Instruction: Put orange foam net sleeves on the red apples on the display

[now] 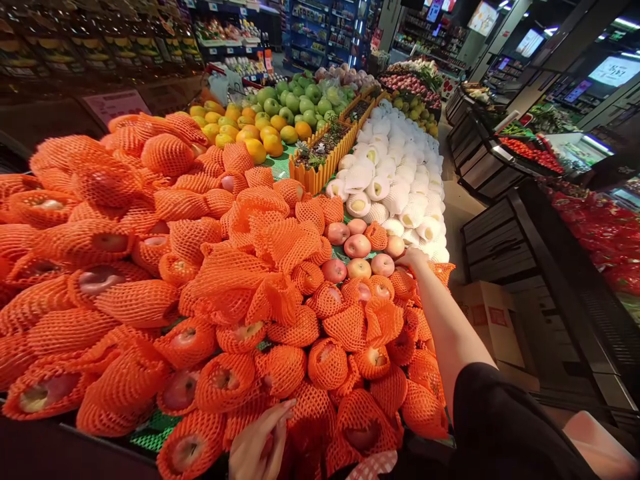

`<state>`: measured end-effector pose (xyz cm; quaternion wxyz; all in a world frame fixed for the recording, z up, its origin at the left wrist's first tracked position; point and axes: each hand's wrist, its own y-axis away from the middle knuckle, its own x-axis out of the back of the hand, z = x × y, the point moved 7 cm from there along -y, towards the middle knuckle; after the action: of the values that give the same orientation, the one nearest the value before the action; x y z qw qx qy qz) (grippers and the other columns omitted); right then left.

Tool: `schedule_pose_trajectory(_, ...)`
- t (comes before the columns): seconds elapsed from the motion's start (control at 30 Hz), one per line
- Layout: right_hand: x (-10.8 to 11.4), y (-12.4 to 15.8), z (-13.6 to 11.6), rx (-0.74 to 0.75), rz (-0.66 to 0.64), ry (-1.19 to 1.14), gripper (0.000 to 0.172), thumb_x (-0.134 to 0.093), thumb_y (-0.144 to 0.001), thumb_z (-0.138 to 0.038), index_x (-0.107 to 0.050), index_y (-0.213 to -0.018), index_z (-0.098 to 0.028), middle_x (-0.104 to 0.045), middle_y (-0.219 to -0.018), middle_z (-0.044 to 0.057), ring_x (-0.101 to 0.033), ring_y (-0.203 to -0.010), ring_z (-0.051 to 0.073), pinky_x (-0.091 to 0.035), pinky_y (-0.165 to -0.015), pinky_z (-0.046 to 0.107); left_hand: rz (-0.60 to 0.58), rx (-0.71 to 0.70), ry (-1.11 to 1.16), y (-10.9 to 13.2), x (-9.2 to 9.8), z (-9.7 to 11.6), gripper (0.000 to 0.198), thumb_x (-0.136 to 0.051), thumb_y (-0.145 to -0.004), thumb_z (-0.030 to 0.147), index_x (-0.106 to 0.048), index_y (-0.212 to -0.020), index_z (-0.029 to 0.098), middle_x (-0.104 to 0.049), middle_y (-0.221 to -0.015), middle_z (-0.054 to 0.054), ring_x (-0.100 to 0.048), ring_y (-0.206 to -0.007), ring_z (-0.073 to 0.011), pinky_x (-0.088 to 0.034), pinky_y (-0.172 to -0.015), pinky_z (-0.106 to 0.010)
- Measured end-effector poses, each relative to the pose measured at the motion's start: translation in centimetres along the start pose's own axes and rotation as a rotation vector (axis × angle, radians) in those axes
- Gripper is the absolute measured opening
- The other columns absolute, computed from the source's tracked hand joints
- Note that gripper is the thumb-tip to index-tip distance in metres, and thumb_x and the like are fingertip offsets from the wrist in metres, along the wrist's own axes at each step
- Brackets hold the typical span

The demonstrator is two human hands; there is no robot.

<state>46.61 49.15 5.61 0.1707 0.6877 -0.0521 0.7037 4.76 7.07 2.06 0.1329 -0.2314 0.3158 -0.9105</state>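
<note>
My right hand point(413, 257) reaches out to the far right of the apple pile, its fingers curled against a bare pale-pink apple point(395, 246); the fingertips are partly hidden. Several bare apples sit beside it, among them a red one point(357, 246) and a pinkish one point(383, 265). Close to the front edge, my left hand point(259, 443) is held low with its fingers curled together; what they hold, if anything, is hidden. Around it lie apples in orange foam nets point(327, 363). Loose orange nets point(240, 280) are heaped in the middle of the pile.
White-netted fruit point(395, 173) lies beyond the apples. A yellow picket planter point(320, 163) divides it from yellow fruit point(255, 133) and green fruit point(300, 100). To the right, a cardboard box point(493, 323) stands on the floor by dark crates point(520, 267).
</note>
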Motion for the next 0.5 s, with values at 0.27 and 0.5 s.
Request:
schedule_pose_trajectory(0.27, 0.7, 2.5, 0.4, 0.083, 0.193, 0.087, 0.077, -0.079, -0.064, -0.055, -0.050, -0.124, -0.015, -0.067, -0.114, 0.020, -0.057, -0.114, 0.037, -0.034, -0.105, 0.052, -0.002, 0.006, 0.023, -0.2, 0.2, 0.2, 0.033, -0.055, -0.091, 0.000, -0.066, -0.118, 0.016, -0.081, -0.096, -0.007, -0.079, -0.085, -0.0171, -0.065, -0.078, -0.022)
schedule_pose_trajectory(0.5, 4.3, 6.3, 1.4, 0.135, 0.462, 0.014, 0.061, -0.074, -0.067, -0.041, -0.052, -0.120, -0.017, -0.067, -0.114, 0.019, -0.051, -0.116, 0.038, -0.024, -0.111, 0.057, -0.006, -0.051, 0.000, -0.6, 0.3, 1.1, 0.025, -0.056, -0.092, 0.001, -0.067, -0.112, 0.013, -0.081, -0.094, -0.009, -0.079, -0.087, -0.0167, -0.064, -0.081, -0.021)
